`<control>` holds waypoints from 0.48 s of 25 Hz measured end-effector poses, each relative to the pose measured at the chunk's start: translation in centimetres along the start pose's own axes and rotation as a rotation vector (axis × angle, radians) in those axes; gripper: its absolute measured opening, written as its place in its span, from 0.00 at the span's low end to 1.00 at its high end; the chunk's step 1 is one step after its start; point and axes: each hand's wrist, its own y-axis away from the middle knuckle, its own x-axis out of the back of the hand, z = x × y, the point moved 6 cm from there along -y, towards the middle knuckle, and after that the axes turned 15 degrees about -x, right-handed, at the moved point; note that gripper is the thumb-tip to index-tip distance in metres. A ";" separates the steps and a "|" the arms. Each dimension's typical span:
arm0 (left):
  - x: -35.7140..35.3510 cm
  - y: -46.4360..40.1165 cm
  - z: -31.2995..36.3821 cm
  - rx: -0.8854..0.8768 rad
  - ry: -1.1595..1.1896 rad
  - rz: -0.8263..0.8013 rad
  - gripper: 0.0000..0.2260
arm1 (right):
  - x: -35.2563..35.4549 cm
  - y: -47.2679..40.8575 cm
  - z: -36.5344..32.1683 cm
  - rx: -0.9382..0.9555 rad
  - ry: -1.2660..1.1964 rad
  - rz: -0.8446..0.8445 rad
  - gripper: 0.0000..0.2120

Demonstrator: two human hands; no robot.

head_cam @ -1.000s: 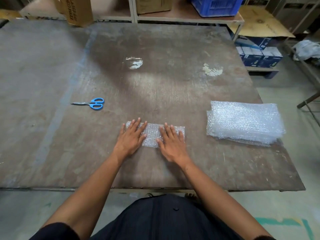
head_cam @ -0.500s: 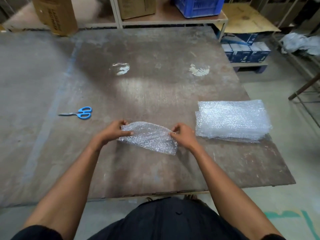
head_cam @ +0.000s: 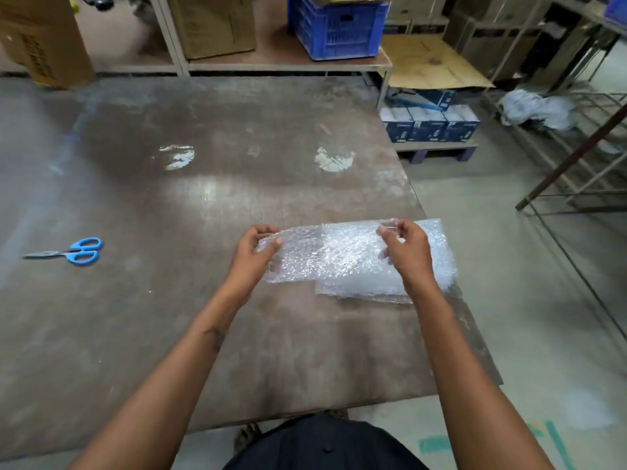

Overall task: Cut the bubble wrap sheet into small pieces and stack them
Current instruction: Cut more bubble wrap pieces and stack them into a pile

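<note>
At the bottom of the frame, my two forearms extend forward over the near edge of the desk (head_cam: pixel 169 334), a worn brown sheet surface.

My left hand (head_cam: pixel 252 252), at centre frame, pinches the left end of a small bubble wrap piece (head_cam: pixel 298 256) between thumb and curled fingers. My right hand (head_cam: pixel 405 251), right of centre, pinches the right end of the same piece in the same manner. The piece is held stretched between both hands. Its right portion overlaps the stack of cut pieces (head_cam: pixel 437 266); whether it touches the stack cannot be determined.

The stack lies on the desk close to its right edge, at centre right of the frame, partly hidden behind my right hand.

The blue-handled scissors (head_cam: pixel 68 253) lie flat on the desk at the left of the frame, well apart from both hands, blades pointing left.

Beyond the far desk edge, a shelf carries a cardboard box (head_cam: pixel 213 25) at upper centre and a blue crate (head_cam: pixel 336 28) to its right. Dark blue boxes (head_cam: pixel 431 125) sit on a low pallet at upper right.
</note>
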 end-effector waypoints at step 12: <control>-15.1 -1.5 0.7 -0.294 -0.977 0.085 0.26 | 9.0 -7.2 3.4 0.333 0.980 0.444 0.28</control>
